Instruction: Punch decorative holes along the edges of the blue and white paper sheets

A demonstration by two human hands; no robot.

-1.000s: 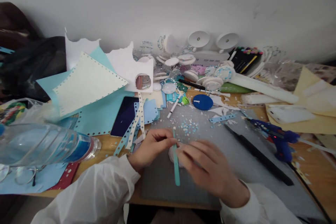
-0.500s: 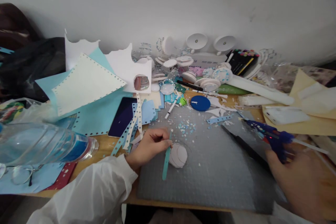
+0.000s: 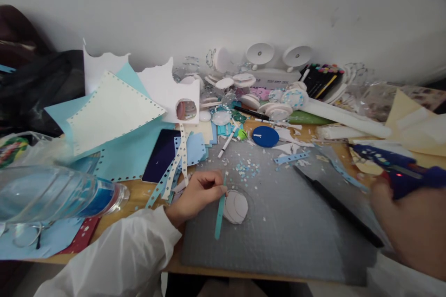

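My left hand [image 3: 202, 195] is closed in a pinch over the grey cutting mat [image 3: 278, 236]. Between its thumb and fingers are slim teal tweezers [image 3: 219, 218], narrow end pointing away from me, with a tiny pale bit at the tip. Just right of them a round white disc [image 3: 236, 206] with a faint curved line lies on the mat, a clear rim around part of it. Far to the right, my right hand [image 3: 411, 222] grips a blue hot glue gun [image 3: 400, 171], raised off the table, its nozzle pointing left and a red light lit.
Tiny blue and white paper bits [image 3: 247, 169] are scattered on the mat. A long black knife-like tool [image 3: 337, 204] lies diagonally between my hands. A blue oval disc [image 3: 265, 136] sits behind. On the left stand a water bottle [image 3: 59, 193] and punched paper sheets [image 3: 114, 116].
My right hand has left the tweezers and disc, reached right, taken hold of the glue gun and lifted it. My left hand has kept the tweezers nearly in place.
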